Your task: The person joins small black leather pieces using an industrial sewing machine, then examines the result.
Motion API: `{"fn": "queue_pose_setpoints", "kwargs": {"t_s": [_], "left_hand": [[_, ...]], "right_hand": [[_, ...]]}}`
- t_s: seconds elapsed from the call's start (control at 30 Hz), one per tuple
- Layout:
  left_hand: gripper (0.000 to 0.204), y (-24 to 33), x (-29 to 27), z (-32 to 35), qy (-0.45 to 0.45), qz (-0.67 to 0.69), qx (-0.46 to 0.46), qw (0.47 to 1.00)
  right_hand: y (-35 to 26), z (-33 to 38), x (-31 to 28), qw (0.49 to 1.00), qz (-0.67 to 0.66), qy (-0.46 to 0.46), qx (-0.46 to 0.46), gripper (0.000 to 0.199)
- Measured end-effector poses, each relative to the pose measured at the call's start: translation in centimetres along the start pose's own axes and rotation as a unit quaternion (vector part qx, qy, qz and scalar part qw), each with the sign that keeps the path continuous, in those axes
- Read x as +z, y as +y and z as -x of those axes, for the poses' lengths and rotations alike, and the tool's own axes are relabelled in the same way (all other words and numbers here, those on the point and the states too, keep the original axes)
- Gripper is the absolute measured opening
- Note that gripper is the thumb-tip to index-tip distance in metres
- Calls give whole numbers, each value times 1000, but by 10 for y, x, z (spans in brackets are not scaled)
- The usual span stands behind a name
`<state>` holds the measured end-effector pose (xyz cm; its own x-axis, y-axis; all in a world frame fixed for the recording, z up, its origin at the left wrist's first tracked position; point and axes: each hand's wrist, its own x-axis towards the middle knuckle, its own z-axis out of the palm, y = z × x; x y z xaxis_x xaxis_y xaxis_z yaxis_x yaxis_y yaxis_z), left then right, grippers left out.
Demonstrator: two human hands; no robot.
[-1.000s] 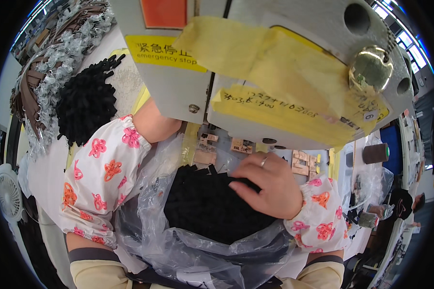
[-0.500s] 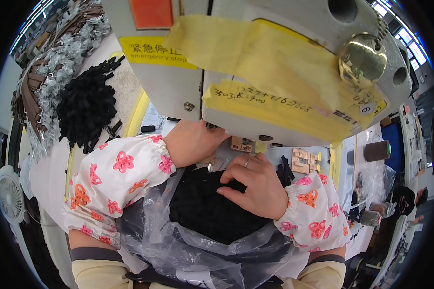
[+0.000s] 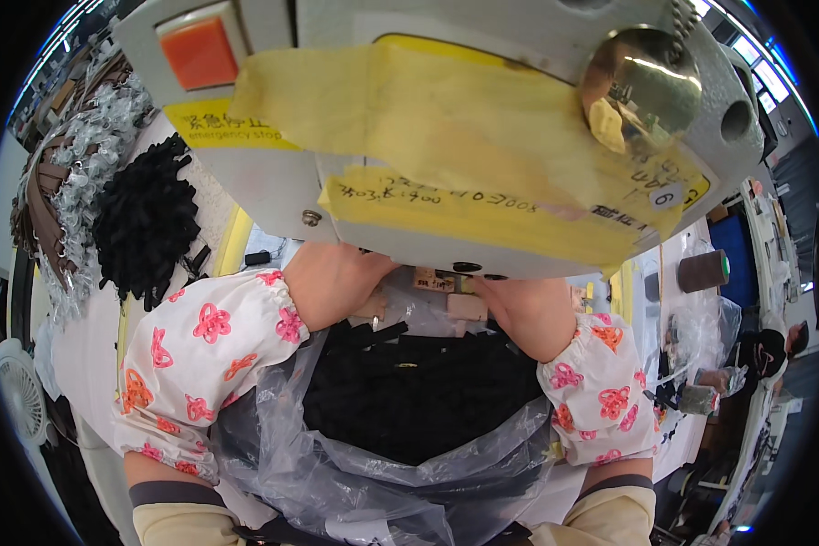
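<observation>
Two forearms rise from the lower edge and angle inward, both hands pushed under the front lip of a grey metal machine head [image 3: 273, 196]. Left hand [image 3: 337, 284]: wrist bent, back of hand up, fingers hidden beneath the housing; cannot tell whether spread or pinching. Right hand [image 3: 528, 314]: same pose, fingers also hidden, grip not readable. Both wear loose white sleeve covers [image 3: 200, 350] with pink and orange flower print, elastic at the cuff. Between the forearms sits a clear, crinkled plastic bag [image 3: 373, 473], mouth open, filled with small black knitted pieces [image 3: 419, 391], dull and nubbly. Machine head is smooth, patched with wrinkled yellow tape [image 3: 446, 118]; orange square button [image 3: 198, 50] at its upper left corner, shiny brass knob [image 3: 642, 86] at upper right. Another black pile [image 3: 146, 223] lies far left.
</observation>
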<state>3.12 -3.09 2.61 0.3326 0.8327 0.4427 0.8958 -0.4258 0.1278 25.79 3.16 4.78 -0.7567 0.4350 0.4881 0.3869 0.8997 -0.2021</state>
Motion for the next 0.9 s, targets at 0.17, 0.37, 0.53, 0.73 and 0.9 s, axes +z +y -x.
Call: {"fn": "queue_pose_setpoints", "kwargs": {"t_s": [0.17,0.37,0.53,0.73,0.9], "left_hand": [[37,2,-1,-3,19,132,23,991],[36,1,-5,0,-2,88,56,995],[34,0,-8,-2,-17,101,72,992],[27,8,-13,-8,-52,153,56,985],[26,14,-14,-12,-39,225,4,974]], "right_hand": [[9,3,-1,997,-42,-63,-15,21],[12,5,1,995,-71,-66,-19,19],[9,3,5,997,-58,-52,-12,19],[7,2,10,998,-60,-22,-21,20],[-4,-1,16,997,-59,-6,40,16]]}}
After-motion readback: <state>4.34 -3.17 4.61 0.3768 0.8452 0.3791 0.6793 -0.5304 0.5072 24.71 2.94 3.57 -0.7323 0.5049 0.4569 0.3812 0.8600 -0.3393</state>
